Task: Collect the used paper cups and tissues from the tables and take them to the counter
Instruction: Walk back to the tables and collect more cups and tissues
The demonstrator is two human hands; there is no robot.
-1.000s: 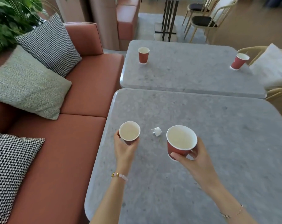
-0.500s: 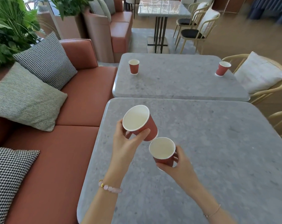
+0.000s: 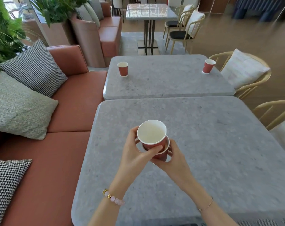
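Two nested cups [image 3: 151,132]: left hand [image 3: 135,154] grips upper, right hand [image 3: 176,159] cradles lower.

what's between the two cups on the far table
Nothing. In the head view, the stretch of far table between the left cup and the right cup is bare grey top.

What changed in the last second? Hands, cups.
The left hand lifted the top cup off the near table, carried it right and nested it into the bottom cup held by the right hand. Both grips are kept. The crumpled tissue seen earlier is out of view. The far-left cup and far-right cup stayed put.
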